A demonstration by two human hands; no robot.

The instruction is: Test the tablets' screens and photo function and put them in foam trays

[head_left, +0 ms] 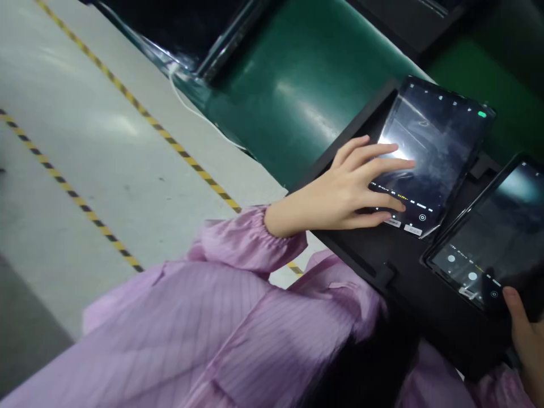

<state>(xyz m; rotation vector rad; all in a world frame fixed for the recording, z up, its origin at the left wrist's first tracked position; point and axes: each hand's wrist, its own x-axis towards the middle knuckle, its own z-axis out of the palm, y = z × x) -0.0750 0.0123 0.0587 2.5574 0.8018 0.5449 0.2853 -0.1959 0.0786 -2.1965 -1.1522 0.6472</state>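
My left hand [352,181] is open, palm down, with its fingers spread over the lower left part of a tablet [442,141]. Its fingertips rest on or just above the lit screen; I cannot tell which. That screen shows a camera app with a row of small labels. A second tablet [480,243], showing a similar camera screen, lies at the right. At its lower edge, the stretched-out thumb of my right hand [525,334] touches or nearly touches it. The frame edge cuts off the other fingers of that hand. Both tablets lie on a black tray [378,255].
The tray rests partly on a green work surface [297,79]. A black, film-wrapped object [182,28] stands at the upper left, with a white cable [182,105] beside it. Yellow and black tape lines [140,107] cross the pale floor. Another dark tray [408,22] is at the top right.
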